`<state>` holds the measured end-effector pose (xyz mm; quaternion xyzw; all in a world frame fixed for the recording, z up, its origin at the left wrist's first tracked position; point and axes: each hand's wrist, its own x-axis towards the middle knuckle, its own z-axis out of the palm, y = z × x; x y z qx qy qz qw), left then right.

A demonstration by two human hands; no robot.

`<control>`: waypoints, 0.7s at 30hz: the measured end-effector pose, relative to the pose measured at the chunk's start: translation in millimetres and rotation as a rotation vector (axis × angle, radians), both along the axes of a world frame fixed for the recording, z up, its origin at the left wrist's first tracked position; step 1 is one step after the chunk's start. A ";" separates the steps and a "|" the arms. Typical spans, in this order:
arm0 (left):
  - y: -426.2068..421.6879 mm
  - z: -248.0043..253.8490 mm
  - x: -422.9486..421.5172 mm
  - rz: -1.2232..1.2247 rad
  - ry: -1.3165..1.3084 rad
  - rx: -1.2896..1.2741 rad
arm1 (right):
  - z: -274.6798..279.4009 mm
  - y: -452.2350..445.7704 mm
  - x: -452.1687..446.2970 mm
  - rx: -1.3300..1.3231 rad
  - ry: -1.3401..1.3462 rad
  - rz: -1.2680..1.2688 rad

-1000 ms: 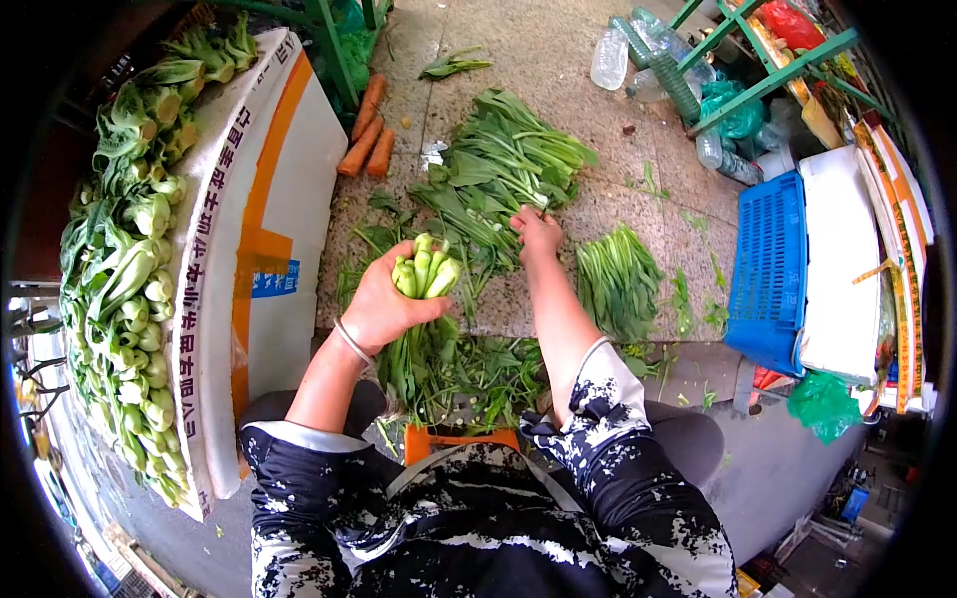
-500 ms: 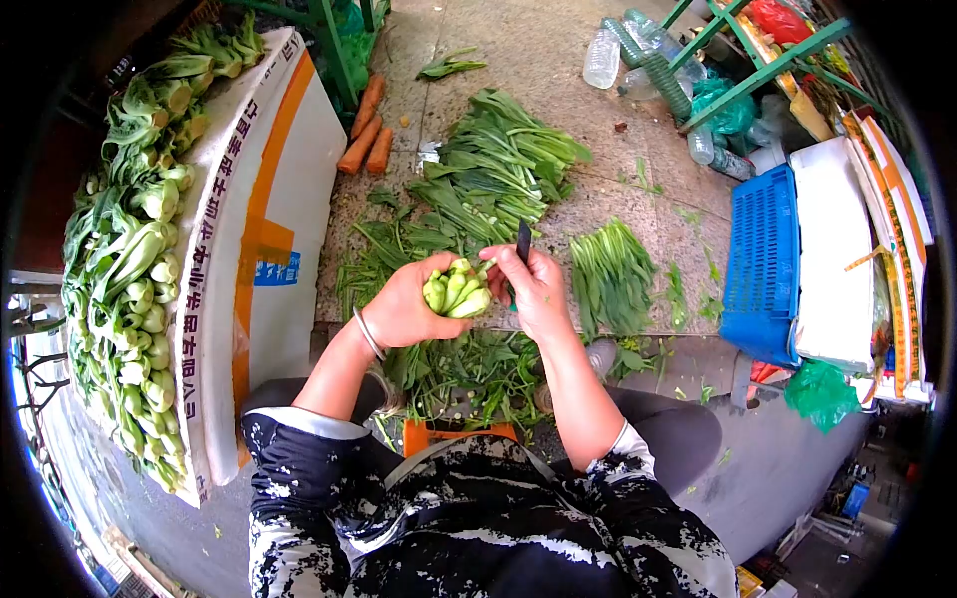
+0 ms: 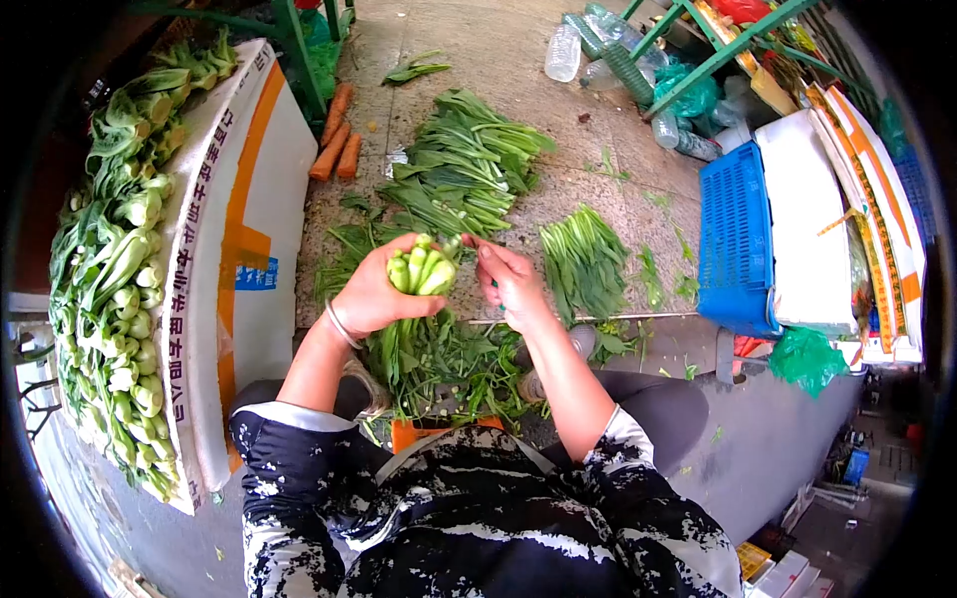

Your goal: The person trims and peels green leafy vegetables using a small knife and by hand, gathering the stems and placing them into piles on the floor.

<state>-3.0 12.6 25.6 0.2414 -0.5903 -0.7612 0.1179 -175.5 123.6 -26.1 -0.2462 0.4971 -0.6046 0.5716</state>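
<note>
My left hand (image 3: 377,289) is wrapped round a bunch of green stalks (image 3: 422,269), cut ends up and leaves hanging below. My right hand (image 3: 508,283) is closed beside it, fingertips close to the bunch's right side; a small green bit of something shows at its palm, but the rest is hidden. Beyond the hands lies a large pile of leafy greens (image 3: 464,149). To the right is a smaller, neat bundle of greens (image 3: 586,261). Loose leaves (image 3: 459,369) lie below the hands.
At the left, a white foam box (image 3: 264,189) stands beside stacked greens (image 3: 125,289). Carrots (image 3: 334,140) lie behind it. A blue crate (image 3: 736,239), plastic bottles (image 3: 563,53) and a green bag (image 3: 807,361) are at the right. An orange stool edge (image 3: 414,433) shows near my body.
My right hand came back from the large pile to the bunch. A dark blade seen at it half a second ago no longer shows. The whole view has shifted slightly.
</note>
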 end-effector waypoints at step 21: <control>1.7 -25.2 -17.2 0.561 -0.014 0.388 | -9.4 -32.5 50.9 -0.015 0.113 0.170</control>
